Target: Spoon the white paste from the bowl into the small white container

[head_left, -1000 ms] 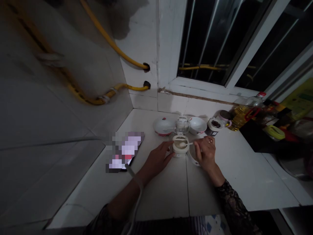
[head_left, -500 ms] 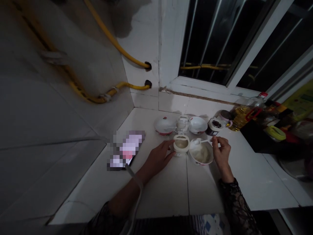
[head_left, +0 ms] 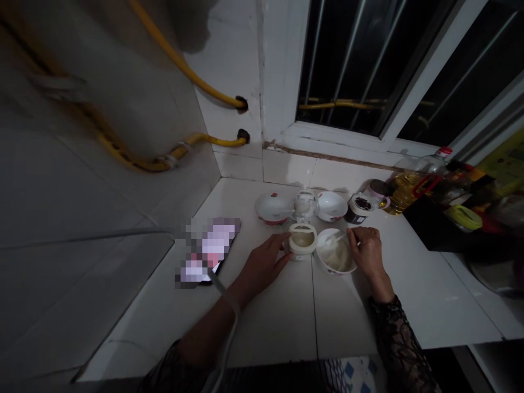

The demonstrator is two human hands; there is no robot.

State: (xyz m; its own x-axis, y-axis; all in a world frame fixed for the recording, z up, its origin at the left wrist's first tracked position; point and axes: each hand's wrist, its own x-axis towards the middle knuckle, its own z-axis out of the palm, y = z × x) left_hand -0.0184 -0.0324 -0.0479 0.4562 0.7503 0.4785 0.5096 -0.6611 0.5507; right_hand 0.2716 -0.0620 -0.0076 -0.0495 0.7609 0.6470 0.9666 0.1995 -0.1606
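Observation:
My left hand (head_left: pixel 265 263) curls around the left side of a small white jar (head_left: pixel 302 240) that stands open on the white counter (head_left: pixel 286 322). Right beside the jar sits a white bowl (head_left: pixel 336 257) holding a pale white heap. My right hand (head_left: pixel 368 248) is at the bowl's right rim, fingers pinched on a small white spoon (head_left: pixel 336 238) whose tip rests in the bowl.
Behind stand two white bowls (head_left: pixel 273 207) (head_left: pixel 331 206) with a glass jar (head_left: pixel 306 203) between them, a dark jar (head_left: pixel 357 207) and an oil bottle (head_left: pixel 405 183). A phone (head_left: pixel 207 250) lies at the left. Dark cookware (head_left: pixel 450 224) crowds the right; yellow pipes (head_left: pixel 192 144) run along the wall.
My right hand carried the spoon from the small jar over to the bowl at its right and lowered it in. My left hand stayed on the jar.

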